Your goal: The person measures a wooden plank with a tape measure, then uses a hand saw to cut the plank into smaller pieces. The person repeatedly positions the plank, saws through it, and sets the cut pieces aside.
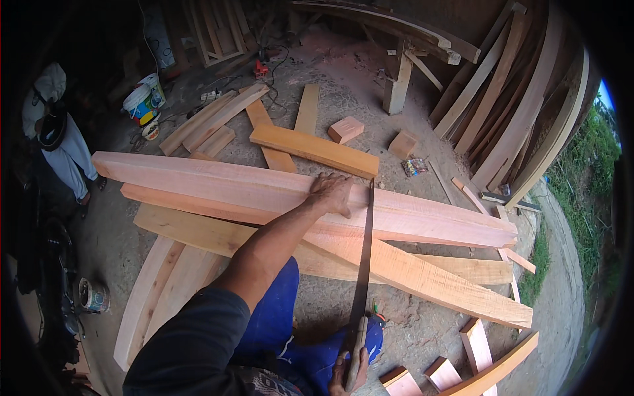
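Pink wood lies under the left hand [330,193], whose fingers are parted and slightly bent, pressed on top of a long pink plank [218,177] rather than wrapped around it. Nearer to me, the right hand [348,373] has its fingers curled tight about the pale handle of a handsaw [365,270], its dark blade reaching away across the plank just right of the left hand; I can't tell how deep the teeth sit. The plank stretches left to right over other timber, among it a yellowish beam [456,284] slanting toward the near right. Just beyond lies an orange-brown board [314,150], with a small wooden block [347,130] past it. Far right, tall boards [508,99] lean in a row; far left, another person [69,148] in pale trousers stands near some buckets [139,102].
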Demonstrator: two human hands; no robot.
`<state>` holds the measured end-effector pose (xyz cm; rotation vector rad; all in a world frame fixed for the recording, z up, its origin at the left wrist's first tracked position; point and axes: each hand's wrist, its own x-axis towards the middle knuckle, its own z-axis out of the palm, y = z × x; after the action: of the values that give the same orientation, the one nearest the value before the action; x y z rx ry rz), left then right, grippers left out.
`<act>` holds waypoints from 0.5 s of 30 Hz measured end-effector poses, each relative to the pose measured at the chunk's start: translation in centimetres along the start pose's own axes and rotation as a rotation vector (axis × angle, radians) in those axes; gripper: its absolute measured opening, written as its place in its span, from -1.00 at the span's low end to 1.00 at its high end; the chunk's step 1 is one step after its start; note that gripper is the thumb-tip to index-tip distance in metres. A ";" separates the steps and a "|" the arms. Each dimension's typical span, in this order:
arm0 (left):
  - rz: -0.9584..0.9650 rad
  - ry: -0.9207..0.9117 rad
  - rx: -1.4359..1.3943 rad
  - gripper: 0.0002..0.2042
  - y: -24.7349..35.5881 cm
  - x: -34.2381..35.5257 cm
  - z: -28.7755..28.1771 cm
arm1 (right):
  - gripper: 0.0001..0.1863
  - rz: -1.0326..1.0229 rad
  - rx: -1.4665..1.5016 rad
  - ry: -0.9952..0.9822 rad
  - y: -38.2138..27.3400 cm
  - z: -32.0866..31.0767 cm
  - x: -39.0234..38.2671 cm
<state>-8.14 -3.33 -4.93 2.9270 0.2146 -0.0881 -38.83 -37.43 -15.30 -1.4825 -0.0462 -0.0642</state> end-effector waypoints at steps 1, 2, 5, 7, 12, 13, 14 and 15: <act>-0.015 0.012 0.020 -0.17 0.1 0.3 0.1 | -0.36 0.020 0.080 0.065 -0.7 -0.5 -1.8; -0.021 0.040 0.050 -0.17 0.2 0.1 0.3 | -0.36 0.015 0.063 0.007 -1.5 0.1 -0.8; -0.042 0.057 0.055 -0.17 0.7 -0.2 -0.1 | -0.33 -0.282 -0.034 -0.076 -6.0 6.3 8.7; -0.031 0.021 0.038 -0.17 0.8 -0.6 -0.6 | -0.34 -0.198 -0.037 -0.160 -8.6 11.4 18.2; 0.008 -0.008 -0.005 -0.17 0.2 -0.3 -1.0 | -0.33 -0.070 -0.181 -0.155 -5.9 9.0 17.2; 0.001 0.014 -0.010 -0.17 0.0 -0.1 -0.7 | -0.32 0.030 -0.241 -0.146 -4.2 6.0 13.4; -0.014 -0.008 -0.009 -0.17 -0.1 0.2 -0.5 | -0.34 -0.082 -0.260 -0.113 -2.5 3.1 8.2; -0.018 -0.024 -0.015 -0.17 -0.2 0.5 -0.2 | -0.35 -0.171 -0.305 -0.119 -1.9 -0.2 2.5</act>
<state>-7.69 -2.99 -4.79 2.9081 0.2369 -0.1245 -36.43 -37.87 -13.28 -1.7842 -0.2696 -0.1264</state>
